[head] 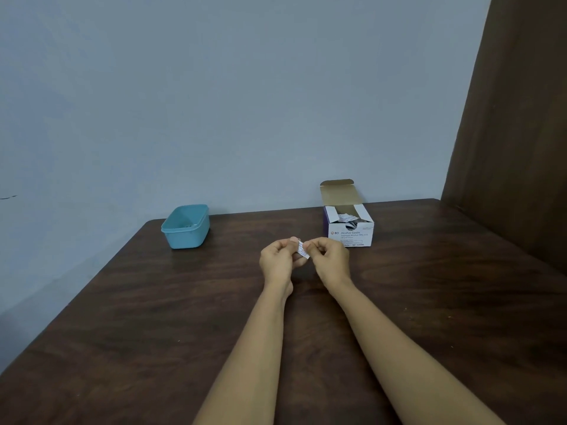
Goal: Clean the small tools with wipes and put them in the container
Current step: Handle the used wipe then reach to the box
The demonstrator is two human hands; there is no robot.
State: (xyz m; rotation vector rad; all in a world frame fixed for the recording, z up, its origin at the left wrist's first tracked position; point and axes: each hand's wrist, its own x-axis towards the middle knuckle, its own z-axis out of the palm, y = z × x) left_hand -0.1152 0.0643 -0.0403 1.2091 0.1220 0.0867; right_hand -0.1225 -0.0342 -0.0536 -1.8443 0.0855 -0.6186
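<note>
A person sits at a dark brown wooden tabletop and reaches both bare arms out over it. The two hands meet near the middle of the tabletop, a little toward the far side. Between them is a small white wipe packet with tiny print on it. The left hand has its fingers curled and pinches the left edge of the packet between thumb and fingertip. The right hand is curled the same way and pinches the right edge. The packet is held up off the tabletop and is tilted. It is too small to tell if it is torn open.

A light blue plastic container stands on the tabletop at the far left, near the back edge. It has no lid on it and its open top faces up. It is well apart from the hands.

A white and purple box stands at the far right, just behind the right hand. The words "Alcohol Swabs" are printed on its front. Its top flap stands straight up, and more small packets show inside.

A plain blue-grey wall is behind the tabletop. A tall brown wooden board stands along the right side.
</note>
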